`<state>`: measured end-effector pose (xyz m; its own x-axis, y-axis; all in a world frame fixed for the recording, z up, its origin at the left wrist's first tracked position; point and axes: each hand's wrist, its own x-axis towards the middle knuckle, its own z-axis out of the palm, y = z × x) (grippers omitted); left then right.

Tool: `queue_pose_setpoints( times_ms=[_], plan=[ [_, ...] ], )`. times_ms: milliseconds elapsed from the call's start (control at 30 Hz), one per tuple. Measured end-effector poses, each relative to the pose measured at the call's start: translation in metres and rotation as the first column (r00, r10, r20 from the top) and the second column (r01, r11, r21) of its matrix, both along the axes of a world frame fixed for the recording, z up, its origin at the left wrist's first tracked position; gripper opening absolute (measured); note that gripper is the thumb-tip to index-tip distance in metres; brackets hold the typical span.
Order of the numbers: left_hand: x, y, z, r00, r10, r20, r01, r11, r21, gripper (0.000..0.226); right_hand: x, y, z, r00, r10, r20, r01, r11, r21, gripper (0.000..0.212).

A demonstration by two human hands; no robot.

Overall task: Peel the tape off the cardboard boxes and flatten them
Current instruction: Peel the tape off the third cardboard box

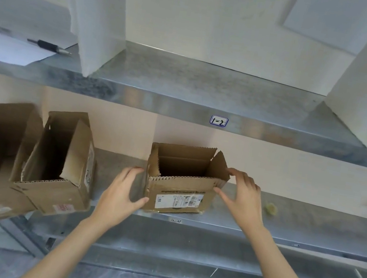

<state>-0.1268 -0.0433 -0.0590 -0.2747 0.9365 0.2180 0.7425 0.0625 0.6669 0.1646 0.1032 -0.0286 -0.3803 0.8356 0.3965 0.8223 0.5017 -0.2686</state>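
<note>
Head view, left to right: two opened boxes [57, 165] leaning at the shelf's [297, 222] left end. Left hand [123, 192] beside the small box [181, 187], fingers apart and relaxed, thumb tip against its lower front corner. Small box upright near the shelf's front edge, top flaps open. Right hand [243, 196] at the right flap, fingers spread, clamped on nothing. Probably taking hold before flattening. Needed next: firm grip on both sides, then a check of the hidden bottom seam for tape.

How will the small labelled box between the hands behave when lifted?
Probably light: the small box looks empty inside. Likely squashy under a side squeeze, since its top flaps stand open. Unlikely to slip: plain corrugated cardboard.
</note>
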Motion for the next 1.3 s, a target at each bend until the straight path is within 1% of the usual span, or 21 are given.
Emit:
queue_pose_setpoints(
  times_ms=[100, 167, 233, 333, 433, 567, 667, 733, 833, 933, 1000, 1067, 1100, 1167, 1233, 1300],
  plan=[
    [0.008, -0.004, -0.012, 0.997, -0.017, 0.070, 0.022, 0.998, -0.067, 0.071, 0.000, -0.007, -0.011, 0.998, -0.009, -0.067, 0.002, 0.994, -0.107, 0.072],
    [0.013, -0.005, -0.019, 0.992, -0.028, 0.124, 0.041, 0.993, -0.107, 0.074, -0.001, -0.013, -0.016, 0.991, -0.019, -0.129, -0.006, 0.981, -0.193, 0.085],
    [0.018, -0.006, -0.022, 0.981, -0.018, 0.195, 0.044, 0.990, -0.133, 0.078, -0.003, -0.019, -0.020, 0.987, -0.031, -0.158, -0.015, 0.961, -0.278, 0.093],
    [0.025, -0.006, -0.023, 0.949, -0.005, 0.316, 0.051, 0.989, -0.138, 0.083, -0.009, -0.024, -0.026, 0.991, -0.010, -0.134, -0.045, 0.912, -0.407, 0.094],
    [0.032, -0.006, -0.022, 0.924, -0.014, 0.381, 0.070, 0.989, -0.133, 0.087, -0.015, -0.028, -0.029, 0.981, 0.010, -0.192, -0.102, 0.873, -0.477, 0.090],
    [0.035, -0.006, -0.019, 0.896, 0.009, 0.445, 0.039, 0.994, -0.098, 0.087, -0.020, -0.029, -0.026, 0.953, -0.021, -0.303, -0.133, 0.868, -0.478, 0.090],
    [0.031, -0.005, -0.015, 0.890, 0.011, 0.456, 0.011, 0.999, -0.044, 0.090, -0.022, -0.028, -0.020, 0.922, -0.031, -0.385, -0.163, 0.872, -0.461, 0.094],
    [0.028, -0.004, -0.009, 0.889, 0.023, 0.456, -0.020, 1.000, -0.013, 0.094, -0.025, -0.028, -0.013, 0.891, -0.060, -0.450, -0.174, 0.870, -0.462, 0.093],
    [0.028, -0.002, 0.006, 0.873, 0.033, 0.486, -0.059, 0.998, 0.039, 0.091, -0.029, -0.029, 0.000, 0.842, -0.078, -0.534, -0.208, 0.866, -0.455, 0.087],
    [0.027, -0.001, 0.019, 0.855, 0.011, 0.519, -0.065, 0.994, 0.087, 0.089, -0.033, -0.032, 0.014, 0.791, -0.077, -0.607, -0.271, 0.846, -0.460, 0.077],
    [0.028, 0.000, 0.027, 0.848, -0.005, 0.530, -0.061, 0.992, 0.107, 0.090, -0.036, -0.035, 0.022, 0.767, -0.059, -0.639, -0.323, 0.826, -0.463, 0.070],
    [0.029, 0.001, 0.033, 0.842, -0.016, 0.540, -0.055, 0.992, 0.116, 0.089, -0.036, -0.037, 0.026, 0.757, -0.032, -0.652, -0.371, 0.801, -0.470, 0.069],
    [0.029, 0.002, 0.034, 0.844, -0.021, 0.536, -0.051, 0.992, 0.119, 0.089, -0.036, -0.037, 0.027, 0.761, -0.017, -0.649, -0.387, 0.791, -0.474, 0.072],
    [0.028, 0.003, 0.033, 0.860, -0.026, 0.509, -0.043, 0.991, 0.123, 0.090, -0.035, -0.038, 0.027, 0.782, 0.026, -0.623, -0.403, 0.783, -0.474, 0.088],
    [0.026, 0.003, 0.030, 0.880, -0.032, 0.473, -0.030, 0.992, 0.122, 0.089, -0.035, -0.038, 0.027, 0.811, 0.070, -0.581, -0.399, 0.792, -0.462, 0.102],
    [0.026, 0.003, 0.028, 0.898, -0.026, 0.440, -0.029, 0.992, 0.119, 0.088, -0.034, -0.037, 0.025, 0.840, 0.105, -0.532, -0.380, 0.813, -0.441, 0.109]
  ],
)
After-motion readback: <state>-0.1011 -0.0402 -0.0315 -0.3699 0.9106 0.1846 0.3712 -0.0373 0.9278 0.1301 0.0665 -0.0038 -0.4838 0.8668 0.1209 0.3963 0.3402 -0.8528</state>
